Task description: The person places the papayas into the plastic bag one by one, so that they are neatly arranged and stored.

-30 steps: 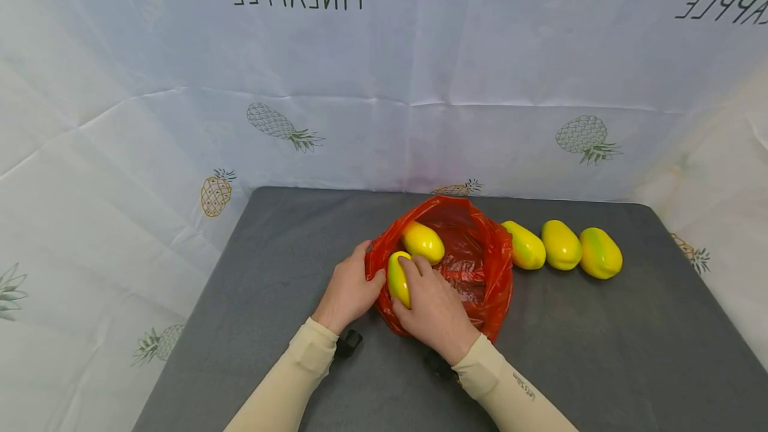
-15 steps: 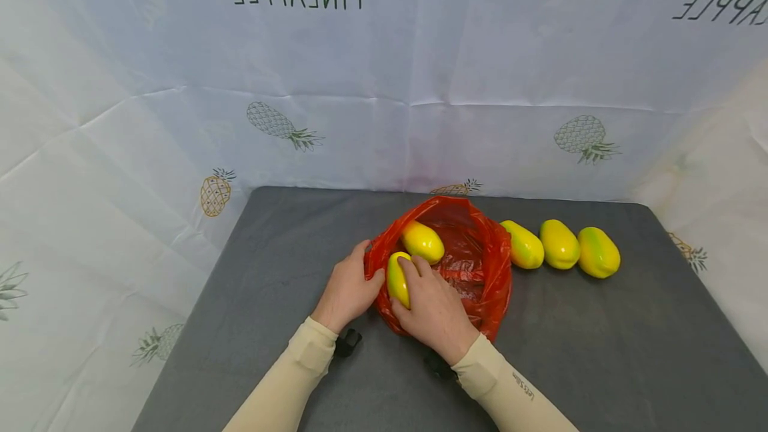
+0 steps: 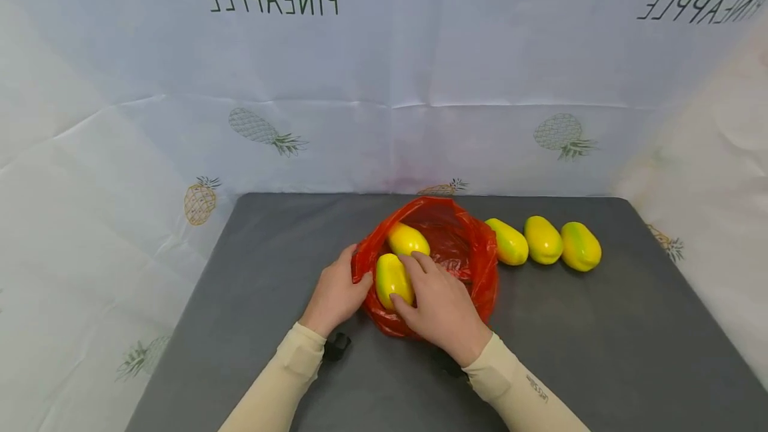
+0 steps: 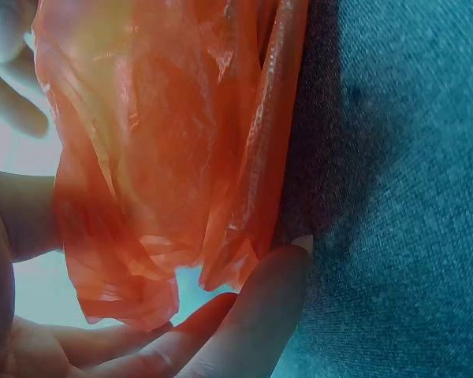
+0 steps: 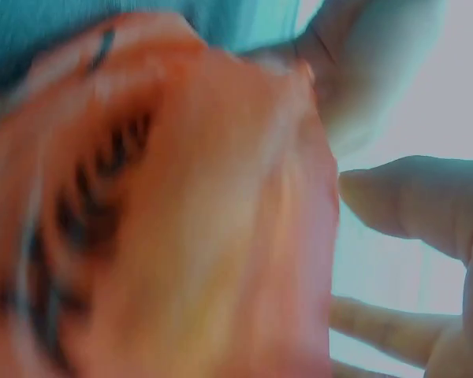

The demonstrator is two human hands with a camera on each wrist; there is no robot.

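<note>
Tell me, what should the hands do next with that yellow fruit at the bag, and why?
Probably let it go. The right hand holds the yellow fruit just inside the mouth of the red bag, beside another fruit already in there, while the left hand holds the bag's edge. Once it drops in, the right hand is free to reach for the three fruits waiting on the table.

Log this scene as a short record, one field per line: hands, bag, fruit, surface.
left hand: grips the near-left rim of the red plastic bag
right hand: holds a yellow-green fruit at the bag's mouth
bag contents: one more fruit inside
fruit outside: three in a row, right of the bag
surface: grey table
backdrop: white pineapple-print cloth
</note>
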